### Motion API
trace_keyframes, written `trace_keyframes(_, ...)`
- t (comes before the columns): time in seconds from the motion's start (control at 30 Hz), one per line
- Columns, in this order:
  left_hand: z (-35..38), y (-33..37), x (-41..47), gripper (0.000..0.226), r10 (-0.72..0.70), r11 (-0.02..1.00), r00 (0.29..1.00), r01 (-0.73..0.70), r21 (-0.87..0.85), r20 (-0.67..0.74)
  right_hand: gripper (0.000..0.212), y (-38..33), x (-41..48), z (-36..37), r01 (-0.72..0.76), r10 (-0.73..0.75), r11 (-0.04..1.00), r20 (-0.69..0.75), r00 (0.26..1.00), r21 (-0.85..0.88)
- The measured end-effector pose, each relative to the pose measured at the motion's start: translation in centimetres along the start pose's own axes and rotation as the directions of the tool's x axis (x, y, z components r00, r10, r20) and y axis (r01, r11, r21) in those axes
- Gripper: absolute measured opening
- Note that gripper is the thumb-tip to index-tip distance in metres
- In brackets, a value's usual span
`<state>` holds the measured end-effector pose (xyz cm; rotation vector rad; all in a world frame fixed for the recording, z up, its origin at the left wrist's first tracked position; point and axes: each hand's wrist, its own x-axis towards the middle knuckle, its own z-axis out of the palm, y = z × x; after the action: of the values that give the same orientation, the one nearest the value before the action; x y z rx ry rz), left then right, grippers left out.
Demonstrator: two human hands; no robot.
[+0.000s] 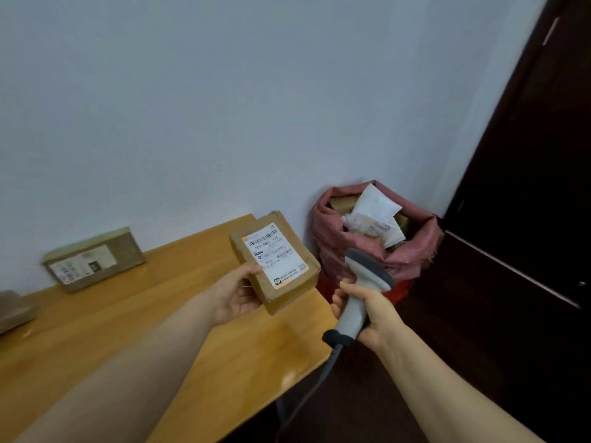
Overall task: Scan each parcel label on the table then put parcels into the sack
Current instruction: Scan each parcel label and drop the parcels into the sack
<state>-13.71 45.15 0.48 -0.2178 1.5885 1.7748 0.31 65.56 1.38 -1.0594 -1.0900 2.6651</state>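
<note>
Left hand (235,294) holds a brown parcel (275,262) above the far right end of the wooden table (128,330), thumb curled over its near edge, white label (277,253) face up. Right hand (367,311) wraps its fingers round the grey scanner (361,289) handle, head tilted toward the parcel, cable trailing down. Pink sack (377,247) stands on the floor just beyond the table's end, mouth open, parcels inside. Second parcel (92,260) leans against the wall; possibly a third (14,310) at the left edge, blurred.
</note>
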Motion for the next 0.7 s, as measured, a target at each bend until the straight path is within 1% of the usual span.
trace_keyframes(0.1,5.9,1.1,2.9,0.068,-0.023,0.995,0.996,0.015,0.094,0.089,0.019,-4.0,1.9,-3.3,0.069,-0.069,0.998,-0.065,0.995,0.002)
trace_keyframes(0.2,10.6,1.9,6.7,0.071,-0.055,0.989,0.988,0.034,0.146,0.142,0.024,-7.4,4.4,-5.6,0.139,-0.143,0.989,-0.128,0.981,-0.040)
trace_keyframes(0.3,14.5,2.1,11.4,0.071,-0.119,0.983,0.971,0.086,0.163,0.208,0.027,-10.4,7.5,-7.2,0.162,-0.175,0.982,-0.137,0.975,-0.101)
trace_keyframes(0.4,18.1,2.7,16.2,0.068,-0.189,0.975,0.943,0.146,0.170,0.275,0.023,-13.7,11.7,-8.2,0.138,-0.160,0.978,-0.137,0.978,-0.158)
trace_keyframes(0.47,20.1,3.0,19.1,0.068,-0.235,0.968,0.933,0.199,0.151,0.274,0.022,-15.6,14.5,-8.9,0.087,-0.122,0.975,-0.166,0.979,-0.205)
trace_keyframes(0.57,22.1,3.5,23.2,0.070,-0.293,0.954,0.913,0.258,0.154,0.283,0.028,-18.3,18.1,-10.1,0.025,-0.072,0.971,-0.191,0.979,-0.238)
trace_keyframes(0.63,23.4,4.2,25.3,0.069,-0.316,0.946,0.904,0.278,0.165,0.289,0.031,-19.8,20.5,-10.7,0.006,-0.064,0.965,-0.213,0.975,-0.261)
trace_keyframes(0.7,24.4,4.6,27.3,0.068,-0.340,0.939,0.895,0.304,0.163,0.289,0.029,-21.1,22.8,-11.1,-0.010,-0.071,0.953,-0.255,0.964,-0.303)
